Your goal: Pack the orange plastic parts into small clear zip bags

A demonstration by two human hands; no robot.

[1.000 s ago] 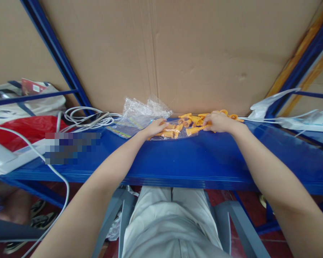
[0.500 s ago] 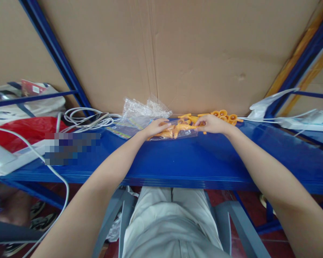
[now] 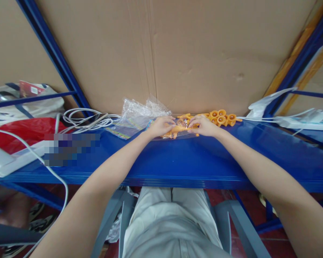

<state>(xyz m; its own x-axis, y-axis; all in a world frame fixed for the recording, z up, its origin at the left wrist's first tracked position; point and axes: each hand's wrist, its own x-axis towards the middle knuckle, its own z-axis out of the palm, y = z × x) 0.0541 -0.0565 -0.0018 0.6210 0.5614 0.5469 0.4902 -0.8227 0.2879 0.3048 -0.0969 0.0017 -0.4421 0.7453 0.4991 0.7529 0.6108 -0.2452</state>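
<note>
A clear plastic bag [image 3: 184, 135] with several orange plastic pieces [image 3: 174, 134] in it lies on the blue table [image 3: 177, 157]. My left hand [image 3: 163, 126] is closed on the bag's left part, fingers bent over it. At the bag's right end, my right hand [image 3: 203, 125] pinches with thumb and fingers around an orange piece or the bag's edge; which of these I cannot make out. Just beyond my right hand lies a pile of orange cup-ended pieces [image 3: 222, 117]. Crumpled clear bags [image 3: 141, 109] and flat printed packaging [image 3: 122, 130] lie to the left of my left hand.
Coiled white cables [image 3: 90, 120], a red bag [image 3: 24, 130] and a white power strip [image 3: 18, 161] are at the left. A cardboard panel [image 3: 191, 61] closes off the back. Blue posts [image 3: 50, 50] frame both sides; white plastic [image 3: 263, 104] lies at the right.
My right hand has moved left, closer to my left hand, over the bag's right end. My left hand has shifted slightly right. More of the orange pile shows now.
</note>
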